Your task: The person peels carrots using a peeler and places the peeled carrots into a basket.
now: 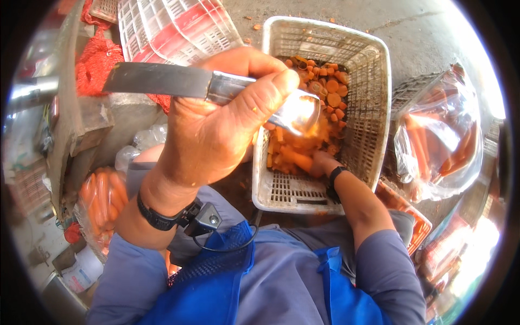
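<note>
My left hand (215,122) is raised in front of me, closed around a metal hand tool (174,79). The tool has a flat dark grey strip at one end and a shiny curved metal end that catches glare, so its exact kind is hard to make out. Down inside a dirty white plastic crate (361,118), my right hand (323,163) grips a carrot (296,158). Beneath it lie orange peelings and cut carrot pieces (334,87), several of them round slices or stubby ends. The peelings under the tool are blurred.
A clear plastic bag of carrots (443,138) stands right of the crate; another bag of carrots (103,195) is at my left. A white and red plastic crate (178,30) lies beyond my left hand, near red mesh sacks (97,61). An orange crate (410,219) sits beside my leg.
</note>
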`<state>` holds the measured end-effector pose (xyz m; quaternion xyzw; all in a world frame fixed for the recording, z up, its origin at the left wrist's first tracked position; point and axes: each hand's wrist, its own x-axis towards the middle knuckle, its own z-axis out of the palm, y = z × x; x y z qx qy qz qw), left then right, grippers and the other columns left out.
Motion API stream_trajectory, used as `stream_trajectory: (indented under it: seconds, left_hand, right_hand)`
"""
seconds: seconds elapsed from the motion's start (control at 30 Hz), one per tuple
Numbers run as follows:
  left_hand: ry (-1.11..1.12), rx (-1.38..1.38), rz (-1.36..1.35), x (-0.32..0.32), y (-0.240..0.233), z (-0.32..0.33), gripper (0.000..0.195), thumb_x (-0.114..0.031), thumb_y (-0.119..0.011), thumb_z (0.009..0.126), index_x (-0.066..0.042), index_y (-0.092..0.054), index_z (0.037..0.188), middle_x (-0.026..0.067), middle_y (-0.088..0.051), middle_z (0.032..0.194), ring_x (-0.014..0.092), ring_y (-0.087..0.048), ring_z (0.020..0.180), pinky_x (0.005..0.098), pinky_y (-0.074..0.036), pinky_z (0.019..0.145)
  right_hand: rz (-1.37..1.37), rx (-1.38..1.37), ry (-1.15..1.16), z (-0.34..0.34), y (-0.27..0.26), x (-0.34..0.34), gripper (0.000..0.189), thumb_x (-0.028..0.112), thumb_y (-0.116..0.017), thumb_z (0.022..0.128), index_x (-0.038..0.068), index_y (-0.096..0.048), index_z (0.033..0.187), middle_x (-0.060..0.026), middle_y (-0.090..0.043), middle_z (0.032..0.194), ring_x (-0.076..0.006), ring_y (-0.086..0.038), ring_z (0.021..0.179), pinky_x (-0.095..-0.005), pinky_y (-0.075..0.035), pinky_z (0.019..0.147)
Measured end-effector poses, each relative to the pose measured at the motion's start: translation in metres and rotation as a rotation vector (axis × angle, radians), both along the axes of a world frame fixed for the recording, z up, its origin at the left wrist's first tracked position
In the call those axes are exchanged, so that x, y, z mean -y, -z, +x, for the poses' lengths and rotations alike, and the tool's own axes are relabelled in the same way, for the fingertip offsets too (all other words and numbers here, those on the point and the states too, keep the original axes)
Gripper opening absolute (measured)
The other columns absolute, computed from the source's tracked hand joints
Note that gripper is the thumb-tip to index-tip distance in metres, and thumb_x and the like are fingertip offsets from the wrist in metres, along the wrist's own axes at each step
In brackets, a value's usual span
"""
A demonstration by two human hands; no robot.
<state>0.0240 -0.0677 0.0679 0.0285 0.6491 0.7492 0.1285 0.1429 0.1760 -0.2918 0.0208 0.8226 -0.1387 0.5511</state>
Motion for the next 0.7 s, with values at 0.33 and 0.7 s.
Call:
stream_trajectory:
  seconds: [0.33,0.7]
  left_hand:
    - [-0.022,0.075,0.009,0.002,0.007,-0.002,0.012,-0.01,-0.068,0.094,0.001,-0.067,0.097,0.0013,-0.059,0.072,0.005,-0.044,0.056,0.0219,-0.039,0.052]
    - [0.098,-0.17,0.023,-0.003,0.012,-0.003,0.018,-0.022,-0.067,0.098,-0.004,-0.071,0.101,0.0012,-0.067,0.079,0.004,-0.055,0.061,0.018,-0.038,0.05]
  right_hand:
    - [-0.165,0.031,0.04,-0.004,-0.017,0.008,0.053,0.031,-0.072,0.077,0.0,-0.066,0.12,-0.0223,-0.069,0.116,-0.0362,-0.067,0.106,-0.042,-0.053,0.09]
    - [-0.89,0.147,0.988,-0.045,-0.147,-0.015,0.039,0.031,-0.069,0.086,0.0,-0.067,0.11,-0.0051,-0.067,0.095,-0.0148,-0.063,0.081,-0.0291,-0.051,0.071]
